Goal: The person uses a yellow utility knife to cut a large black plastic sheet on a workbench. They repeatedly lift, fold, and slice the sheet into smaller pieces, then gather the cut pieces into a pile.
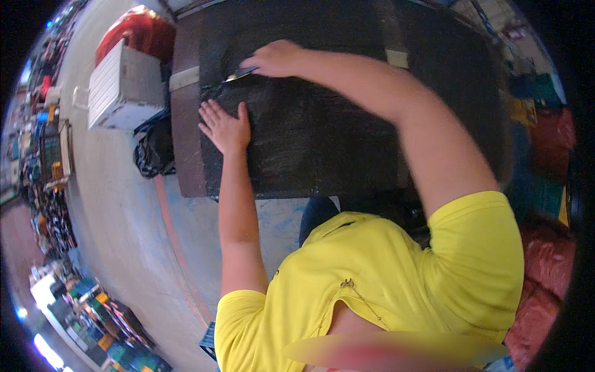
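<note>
My right hand reaches across to the far left part of a dark sheet and is closed around a slim knife-like tool. The tool has a dark handle and a bright tip pointing left, low over the sheet; its exact kind is too small to make out. Nearer to me, my left hand lies flat on the same sheet near its left edge, fingers spread and nothing in them. The sheet covers most of the brown-edged table.
Pale strips lie at the table's left edge and toward its right. A white box, a red bundle and a black plastic bag stand left of the table. Red bags are piled close on my right.
</note>
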Demonstrator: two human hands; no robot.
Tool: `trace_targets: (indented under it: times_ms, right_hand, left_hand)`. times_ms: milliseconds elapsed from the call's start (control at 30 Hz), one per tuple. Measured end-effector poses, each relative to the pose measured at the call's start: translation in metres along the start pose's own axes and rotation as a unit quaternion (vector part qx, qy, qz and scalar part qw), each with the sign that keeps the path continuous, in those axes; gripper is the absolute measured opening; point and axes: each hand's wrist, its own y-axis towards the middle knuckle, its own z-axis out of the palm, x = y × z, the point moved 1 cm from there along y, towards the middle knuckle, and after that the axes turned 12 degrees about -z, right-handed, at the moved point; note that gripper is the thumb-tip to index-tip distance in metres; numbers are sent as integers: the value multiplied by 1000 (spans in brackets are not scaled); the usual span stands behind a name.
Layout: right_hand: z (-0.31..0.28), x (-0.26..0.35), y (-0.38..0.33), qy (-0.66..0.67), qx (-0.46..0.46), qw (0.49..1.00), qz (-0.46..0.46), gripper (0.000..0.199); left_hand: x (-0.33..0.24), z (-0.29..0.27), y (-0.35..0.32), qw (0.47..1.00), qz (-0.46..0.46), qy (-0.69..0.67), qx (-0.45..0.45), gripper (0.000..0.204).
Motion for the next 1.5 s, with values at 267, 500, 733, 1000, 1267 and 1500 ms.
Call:
trace_targets:
  times_ms: [267,500,733,1000,1267,1500]
  right_hand:
    - [-120,-81,-412,-158,190,925,288,40]
    - [-22,127,-295,128,-122,803,569,73]
    - [45,238,-247,269,-195,740,585,50]
    - [119,439,-600,4,-23,193,981,54]
    - [26,232,-563,-313,-301,396,809,58]
    - [23,-88,-273,-139,-323,713,606,47]
  left_hand:
    - [-5,-16,3,999,-3,11,36,85]
    - [-122,-35,70,968,240,-38,66,68]
    - [-165,25,88,925,329,124,143,65]
    - [-162,36,94,932,343,43,110,66]
    - [-78,19,173,991,-121,-16,-46,72]
    - [-67,19,170,999,-27,-23,-1,65]
